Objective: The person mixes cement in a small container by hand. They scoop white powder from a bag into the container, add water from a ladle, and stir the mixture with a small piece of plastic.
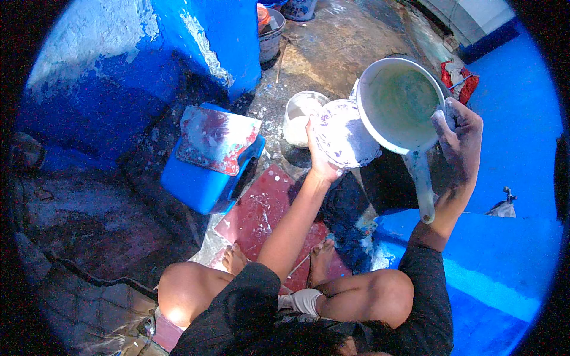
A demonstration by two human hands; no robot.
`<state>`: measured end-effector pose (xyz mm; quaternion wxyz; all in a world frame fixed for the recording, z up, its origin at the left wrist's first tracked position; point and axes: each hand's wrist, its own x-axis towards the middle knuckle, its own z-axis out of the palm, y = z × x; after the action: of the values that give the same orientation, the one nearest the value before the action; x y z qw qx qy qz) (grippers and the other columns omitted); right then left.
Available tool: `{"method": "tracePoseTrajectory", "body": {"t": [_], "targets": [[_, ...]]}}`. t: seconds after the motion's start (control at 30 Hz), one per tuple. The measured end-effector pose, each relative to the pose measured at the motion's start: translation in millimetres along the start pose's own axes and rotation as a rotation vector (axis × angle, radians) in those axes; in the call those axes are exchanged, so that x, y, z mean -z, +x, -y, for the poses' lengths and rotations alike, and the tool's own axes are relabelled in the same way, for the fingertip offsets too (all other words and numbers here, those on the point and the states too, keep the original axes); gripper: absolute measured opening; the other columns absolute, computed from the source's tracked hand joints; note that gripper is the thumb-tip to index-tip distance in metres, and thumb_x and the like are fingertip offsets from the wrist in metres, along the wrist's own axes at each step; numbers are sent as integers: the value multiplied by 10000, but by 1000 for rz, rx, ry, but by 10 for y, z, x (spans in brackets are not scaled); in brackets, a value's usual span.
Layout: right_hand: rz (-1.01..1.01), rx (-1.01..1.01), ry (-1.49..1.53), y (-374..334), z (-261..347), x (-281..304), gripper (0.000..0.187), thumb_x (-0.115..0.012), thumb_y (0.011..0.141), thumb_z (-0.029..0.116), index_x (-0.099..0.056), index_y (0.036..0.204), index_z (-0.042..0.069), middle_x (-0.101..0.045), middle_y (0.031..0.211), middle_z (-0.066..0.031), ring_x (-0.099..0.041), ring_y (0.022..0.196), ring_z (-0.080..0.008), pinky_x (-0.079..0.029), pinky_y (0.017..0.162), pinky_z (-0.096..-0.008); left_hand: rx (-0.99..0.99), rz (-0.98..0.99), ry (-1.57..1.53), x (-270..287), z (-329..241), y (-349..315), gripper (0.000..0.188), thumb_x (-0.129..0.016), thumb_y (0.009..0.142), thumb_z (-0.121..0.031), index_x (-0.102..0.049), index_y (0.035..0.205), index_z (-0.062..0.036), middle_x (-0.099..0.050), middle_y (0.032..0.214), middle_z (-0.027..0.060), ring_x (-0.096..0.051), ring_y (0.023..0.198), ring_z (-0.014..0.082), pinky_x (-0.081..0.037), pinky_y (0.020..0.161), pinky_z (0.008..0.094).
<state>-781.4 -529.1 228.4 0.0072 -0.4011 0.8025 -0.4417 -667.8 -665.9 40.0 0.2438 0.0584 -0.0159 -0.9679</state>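
My left hand (322, 159) is closed on the edge of a round white lid-like piece (347, 137), bright in the sun and smeared with grey-violet marks. My right hand (462, 133) grips the rim of a whitish plastic dipper (401, 110). The dipper is tilted so its inside shows, greenish and stained, and its long handle (423, 187) points down toward my right forearm. Its left rim overlaps the lid-like piece; whether they touch, I cannot tell. Just beyond my left hand stands a white tub (298, 121) on the ground, partly hidden by the lid-like piece.
To the left, a blue plastic container (199, 184) carries a paint-stained red and white board (217, 139). A grey bucket (271, 38) stands farther off. Dark wet cloth (347, 222) lies near my feet. Blue walls rise at both sides, with a tap (509, 194) at right.
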Motion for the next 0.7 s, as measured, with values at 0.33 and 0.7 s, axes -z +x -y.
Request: {"method": "tracePoseTrajectory", "body": {"t": [0.33,0.7], "targets": [[12,67,-221,-23,39,-4,238,-681,762,9,-603,971,-72,-621,814,-30,-561,759,-85,-452,712,-232,34,-23,-35,46,4,-20,653,-362,873,-605,-469,1294,-117,-544,1246,94,-522,1115,289,-415,961,456],[-16,45,-223,-71,13,-46,271,-688,753,6,-596,995,-73,-611,839,-37,-544,779,-82,-438,712,-227,48,-26,-27,38,13,-40,700,-332,859,-648,-482,1288,-115,-550,1239,101,-523,1119,294,-414,961,475]]}}
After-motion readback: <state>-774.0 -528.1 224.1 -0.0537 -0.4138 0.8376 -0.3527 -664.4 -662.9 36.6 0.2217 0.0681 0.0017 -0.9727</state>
